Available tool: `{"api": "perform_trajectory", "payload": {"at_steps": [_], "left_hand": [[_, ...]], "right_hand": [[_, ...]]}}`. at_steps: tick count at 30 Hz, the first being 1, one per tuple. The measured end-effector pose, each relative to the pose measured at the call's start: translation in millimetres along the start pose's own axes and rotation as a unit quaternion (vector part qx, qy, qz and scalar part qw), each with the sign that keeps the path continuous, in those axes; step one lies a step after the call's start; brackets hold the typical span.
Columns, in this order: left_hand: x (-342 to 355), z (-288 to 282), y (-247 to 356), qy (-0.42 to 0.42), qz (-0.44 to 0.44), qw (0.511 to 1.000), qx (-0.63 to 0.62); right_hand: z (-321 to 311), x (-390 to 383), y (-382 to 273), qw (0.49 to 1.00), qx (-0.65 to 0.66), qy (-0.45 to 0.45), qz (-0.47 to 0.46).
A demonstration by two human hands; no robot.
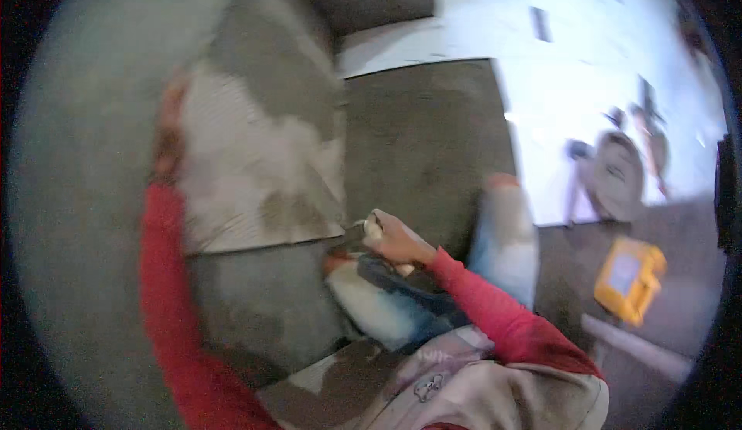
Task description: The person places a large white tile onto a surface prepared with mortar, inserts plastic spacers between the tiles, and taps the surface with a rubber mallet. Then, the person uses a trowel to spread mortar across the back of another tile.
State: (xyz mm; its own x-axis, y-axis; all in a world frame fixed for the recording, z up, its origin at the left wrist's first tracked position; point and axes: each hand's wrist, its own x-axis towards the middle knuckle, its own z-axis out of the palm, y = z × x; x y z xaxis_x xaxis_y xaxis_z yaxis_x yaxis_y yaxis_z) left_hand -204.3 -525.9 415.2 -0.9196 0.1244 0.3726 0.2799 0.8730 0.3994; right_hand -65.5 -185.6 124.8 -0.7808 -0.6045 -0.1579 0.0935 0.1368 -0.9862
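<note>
My left hand (171,132), smeared by motion, lies along the left edge of a pale panel (232,175), which looks like a large tile. Dark grey, wet-looking patches (267,66) spread over the panel's upper and lower parts. Its fingers are too blurred to read. Near the panel's lower right corner, my right hand (398,240) is closed in front of my knees. A small whitish bit shows at its fingers, but I cannot make out what it grips.
A dark grey square slab (425,132) adjoins the panel on the right. Bright white flooring (541,144) covers the upper right, with a blurred round pale object (618,175) on it. To my right are a yellow boxy device (630,279) and a long pale strip (638,349).
</note>
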Motion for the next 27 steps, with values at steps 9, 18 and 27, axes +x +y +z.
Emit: {"api": "perform_trajectory", "payload": {"at_steps": [9,18,27], "left_hand": [[19.7,14.2,-43.0,-0.005,-0.008,0.998,0.068],[-13.6,-15.7,-49.0,-0.066,-0.024,0.926,0.37],[-79.7,-47.5,-68.1,-0.126,-0.098,0.92,0.358]], "right_hand": [[-339.2,-345.7,39.3,0.76,-0.48,0.382,0.214],[-460.0,-385.4,49.4,0.626,-0.554,0.303,0.458],[-420.7,-391.7,75.6,0.78,-0.284,0.277,0.484]]}}
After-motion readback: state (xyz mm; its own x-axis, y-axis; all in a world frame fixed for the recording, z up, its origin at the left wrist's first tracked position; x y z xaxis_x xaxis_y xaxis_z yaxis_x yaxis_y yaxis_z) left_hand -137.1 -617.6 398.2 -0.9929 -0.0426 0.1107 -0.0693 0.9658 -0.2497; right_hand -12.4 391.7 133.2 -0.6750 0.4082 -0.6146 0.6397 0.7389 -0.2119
